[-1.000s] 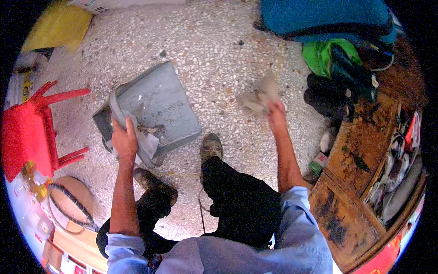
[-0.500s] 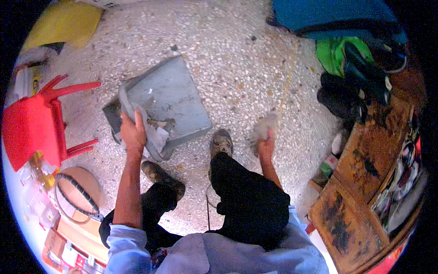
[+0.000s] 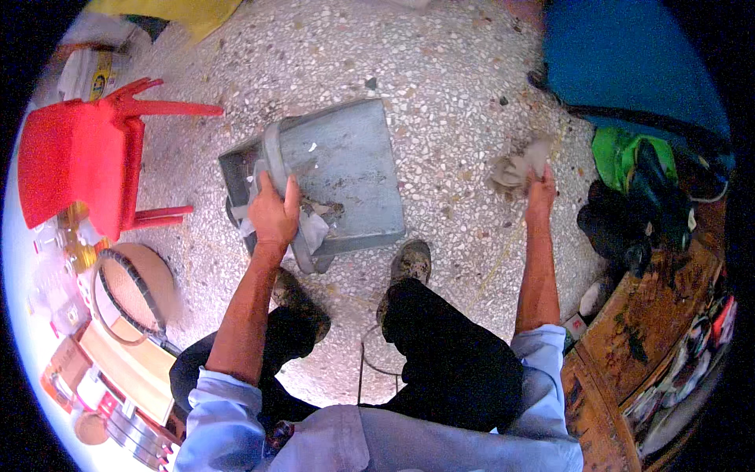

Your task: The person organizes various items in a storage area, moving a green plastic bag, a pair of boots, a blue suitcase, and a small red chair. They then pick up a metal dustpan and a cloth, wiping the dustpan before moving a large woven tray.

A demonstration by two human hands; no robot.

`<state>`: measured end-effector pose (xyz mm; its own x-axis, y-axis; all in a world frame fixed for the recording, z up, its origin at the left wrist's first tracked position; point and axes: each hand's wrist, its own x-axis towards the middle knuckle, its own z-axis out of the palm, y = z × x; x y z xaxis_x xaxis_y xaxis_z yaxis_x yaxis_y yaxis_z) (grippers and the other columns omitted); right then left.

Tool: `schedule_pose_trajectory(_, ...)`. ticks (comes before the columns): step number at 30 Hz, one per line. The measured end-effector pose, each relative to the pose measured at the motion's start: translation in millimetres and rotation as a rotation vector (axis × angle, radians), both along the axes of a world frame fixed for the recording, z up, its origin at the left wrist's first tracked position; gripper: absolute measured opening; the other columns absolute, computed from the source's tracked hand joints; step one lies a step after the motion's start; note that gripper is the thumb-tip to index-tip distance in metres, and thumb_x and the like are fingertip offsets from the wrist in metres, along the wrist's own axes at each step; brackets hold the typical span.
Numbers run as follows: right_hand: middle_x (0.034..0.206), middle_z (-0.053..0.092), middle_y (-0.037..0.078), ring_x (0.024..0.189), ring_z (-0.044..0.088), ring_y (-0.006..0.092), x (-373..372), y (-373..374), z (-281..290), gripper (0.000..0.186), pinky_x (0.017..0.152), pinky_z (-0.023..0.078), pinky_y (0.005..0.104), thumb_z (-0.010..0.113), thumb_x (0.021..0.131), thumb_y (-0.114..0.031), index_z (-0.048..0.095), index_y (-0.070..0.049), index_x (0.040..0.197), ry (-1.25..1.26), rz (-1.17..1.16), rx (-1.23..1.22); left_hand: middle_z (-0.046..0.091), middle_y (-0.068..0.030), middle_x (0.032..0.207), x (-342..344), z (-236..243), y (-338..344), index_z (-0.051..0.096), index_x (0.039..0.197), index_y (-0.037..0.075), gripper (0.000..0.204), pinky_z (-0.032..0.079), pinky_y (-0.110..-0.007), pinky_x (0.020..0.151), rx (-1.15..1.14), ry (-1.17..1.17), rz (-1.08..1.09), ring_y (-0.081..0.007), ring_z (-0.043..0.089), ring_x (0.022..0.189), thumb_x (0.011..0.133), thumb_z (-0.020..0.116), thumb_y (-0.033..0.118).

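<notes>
My left hand is closed around the grey band-like handle of a grey dustpan. The dustpan lies on the speckled floor, left of centre, with dirt and scraps inside. A crumpled white scrap rests in it near my hand. Off to the right, just over the floor, my right hand grips a crumpled greyish-beige wad, like a rag or paper. The wad is blurred, so its exact kind is unclear.
A red plastic stool lies tipped at the left, near a racket-like round frame. Dark shoes or bags, a green cloth and a worn wooden board line the right. A blue surface stands far right.
My right hand has moved right and away from me with the wad. My left hand keeps hold of the dustpan handle. The whole view has shifted.
</notes>
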<state>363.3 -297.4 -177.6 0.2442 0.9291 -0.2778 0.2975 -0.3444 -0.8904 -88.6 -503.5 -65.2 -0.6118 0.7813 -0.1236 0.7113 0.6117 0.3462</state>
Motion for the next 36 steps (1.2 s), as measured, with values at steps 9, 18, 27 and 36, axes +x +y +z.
schedule_pose_trajectory(9, 0.106, 0.065, 0.007, 0.091, 0.061, 0.0178, -208.7, -106.6, -17.3, 0.041, 0.081, 0.049, 0.0291, 0.063, 0.081, -0.011, 0.056, -0.002, 0.120, 0.199, 0.871, -0.316, 0.062, -0.0275, 0.070, -0.5, 1.0, -0.7, 0.049, 0.106, -0.005, 0.051, 0.045, -0.054, 0.061, 0.063, 0.007, -0.026, -0.0454, 0.061, 0.066, 0.089, 0.053, 0.043)
schedule_pose_trajectory(18, 0.104, 0.065, 0.005, 0.092, 0.061, 0.0182, -136.2, -44.4, 46.6, 0.038, 0.078, 0.048, 0.0287, 0.065, 0.082, -0.017, 0.057, -0.004, 0.117, 0.672, 0.211, -0.371, 0.063, -0.0298, 0.079, -24.5, 19.5, -15.6, 0.052, 0.109, -0.004, 0.052, 0.048, -0.051, 0.069, -0.020, -0.118, 0.111, -0.0461, 0.062, 0.076, 0.088, 0.053, 0.043)
schedule_pose_trajectory(27, 0.104, 0.065, 0.007, 0.094, 0.062, 0.0195, -17.6, 27.0, -5.5, 0.033, 0.077, 0.049, 0.0305, 0.065, 0.083, -0.018, 0.058, -0.008, 0.114, 0.112, 0.055, -0.335, 0.064, -0.0289, 0.098, -120.6, 16.3, -88.1, 0.055, 0.110, -0.007, 0.053, 0.046, -0.045, 0.082, 0.080, -0.073, 0.449, -0.0438, 0.062, 0.093, 0.090, 0.052, 0.042)
schedule_pose_trajectory(36, 0.106, 0.066, 0.014, 0.092, 0.062, 0.0241, -136.8, 139.8, -34.0, 0.047, 0.081, 0.048, 0.0347, 0.063, 0.083, -0.024, 0.054, -0.005, 0.124, -0.663, 0.702, -0.006, 0.063, -0.0294, 0.099, -129.6, 2.2, -104.4, 0.055, 0.110, -0.007, 0.052, 0.045, -0.045, 0.084, 0.120, -0.108, 0.553, -0.0455, 0.060, 0.095, 0.091, 0.049, 0.042)
